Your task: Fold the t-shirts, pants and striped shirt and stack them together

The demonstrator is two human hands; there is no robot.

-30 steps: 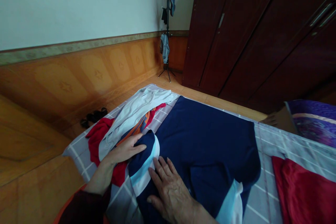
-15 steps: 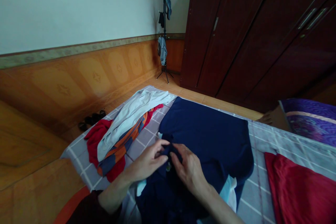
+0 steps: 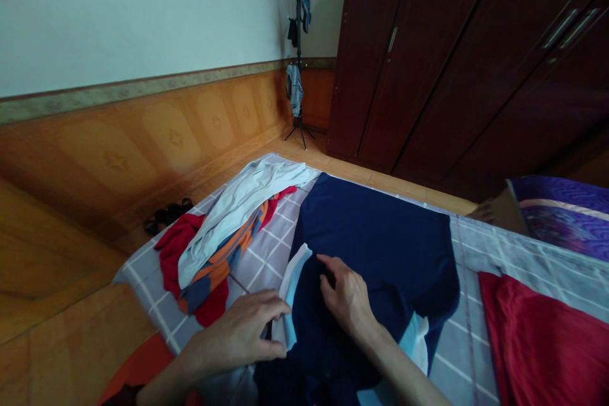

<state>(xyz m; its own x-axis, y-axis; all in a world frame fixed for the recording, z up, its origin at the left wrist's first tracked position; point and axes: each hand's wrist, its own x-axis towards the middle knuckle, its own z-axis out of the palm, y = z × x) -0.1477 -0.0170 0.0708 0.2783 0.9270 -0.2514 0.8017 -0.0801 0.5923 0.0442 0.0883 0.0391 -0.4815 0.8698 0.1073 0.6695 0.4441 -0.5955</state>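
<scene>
A navy shirt (image 3: 375, 228) with white and light-blue trim (image 3: 292, 288) lies spread on a grey checked bedsheet (image 3: 266, 260). My right hand (image 3: 347, 295) is on the navy cloth, and its thumb and fingers pinch a fold of it. My left hand (image 3: 238, 336) hovers at the shirt's left edge, fingertips close to the trim and holding nothing. To its upper left is a heap of a pale shirt (image 3: 238, 222), an orange-and-navy striped garment (image 3: 221, 273) and red cloth (image 3: 178, 244).
A folded red cloth (image 3: 533, 342) lies on the sheet at the right, past a purple patterned blanket (image 3: 561, 216). A dark wooden wardrobe (image 3: 428, 63) and a coat stand (image 3: 299, 51) with hanging clothes stand beyond the bed. Dark sandals (image 3: 166, 216) are on the floor.
My left hand has let go of the navy cloth and moved down and left. The white and light-blue trim now shows along the shirt's left side. My right hand has stayed nearly still.
</scene>
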